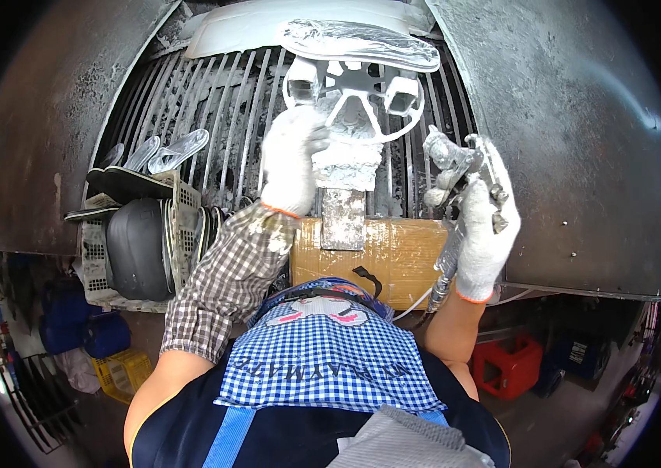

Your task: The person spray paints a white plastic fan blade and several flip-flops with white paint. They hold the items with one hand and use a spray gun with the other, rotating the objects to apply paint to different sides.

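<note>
My right hand (486, 226), in a white glove, is closed around a metal spray gun (455, 160) with a hose below it. My left hand (295, 152), gloved as well, is beside the left edge of a white round spoked stand (381, 129). Its fingers look loosely spread and bent, with nothing visible held; whether they touch the ring cannot be made out. On the far side of the stand lies a shiny, silvery-white shoe sole-shaped piece (357, 44). A crusted white block (346, 165) is under the stand's near side.
Metal bars (221, 117) run beneath, between dark side panels (564, 140). At left, a basket (182, 210) holds black sole-like pieces, with clear ones (178, 152) behind it. A taped cardboard box (400, 261) is close to my body. A red container (506, 366) stands lower right.
</note>
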`<state>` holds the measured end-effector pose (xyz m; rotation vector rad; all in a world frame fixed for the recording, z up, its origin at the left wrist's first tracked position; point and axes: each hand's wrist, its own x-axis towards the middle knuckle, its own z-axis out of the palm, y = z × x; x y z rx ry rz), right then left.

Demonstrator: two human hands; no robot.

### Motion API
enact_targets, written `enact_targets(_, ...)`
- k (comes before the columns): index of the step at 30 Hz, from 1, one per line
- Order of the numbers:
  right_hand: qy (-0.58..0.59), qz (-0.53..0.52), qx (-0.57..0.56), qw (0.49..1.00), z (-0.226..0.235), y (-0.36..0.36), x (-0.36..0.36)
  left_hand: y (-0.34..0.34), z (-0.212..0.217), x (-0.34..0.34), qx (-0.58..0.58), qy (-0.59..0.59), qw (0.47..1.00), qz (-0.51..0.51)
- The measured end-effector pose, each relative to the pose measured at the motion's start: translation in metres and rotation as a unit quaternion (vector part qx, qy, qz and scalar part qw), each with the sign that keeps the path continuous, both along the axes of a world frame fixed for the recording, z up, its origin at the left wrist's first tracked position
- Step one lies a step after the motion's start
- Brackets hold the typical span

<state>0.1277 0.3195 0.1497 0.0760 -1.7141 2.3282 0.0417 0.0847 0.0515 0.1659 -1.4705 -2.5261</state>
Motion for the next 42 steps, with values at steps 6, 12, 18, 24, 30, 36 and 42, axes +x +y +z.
enact_targets(6, -0.013, 0.002, 0.083, 0.996, -0.042, 0.002, 0.012, 0.051, 0.045, -0.052, 0.242, -0.055, 0.967, -0.057)
enact_targets(12, -0.086, -0.016, 0.128, 0.988, -0.083, 0.02, 0.031, 0.071, 0.047, -0.106, 0.266, -0.112, 0.956, -0.041)
enact_targets(18, -0.116, -0.056, 0.226, 0.966, -0.086, 0.024, 0.048, 0.058, 0.053, -0.103, -0.264, -0.046, 0.963, 0.033)
enact_targets(24, -0.119, -0.092, 0.271, 0.951, -0.121, 0.049, 0.047, -0.033, 0.087, -0.044, -0.453, 0.006, 0.891, -0.003)
enact_targets(30, -0.127, -0.06, 0.272, 0.952, -0.124, 0.044, 0.05, -0.179, 0.044, -0.056, -0.267, 0.042, 0.963, -0.009)
enact_targets(36, -0.168, -0.045, 0.22, 0.96, -0.118, 0.034, 0.05, -0.202, -0.059, -0.059, 0.23, -0.014, 0.96, 0.161)
enact_targets(42, -0.141, -0.054, 0.271, 0.951, -0.112, 0.029, 0.049, -0.195, -0.19, -0.033, 0.271, -0.122, 0.945, 0.134)
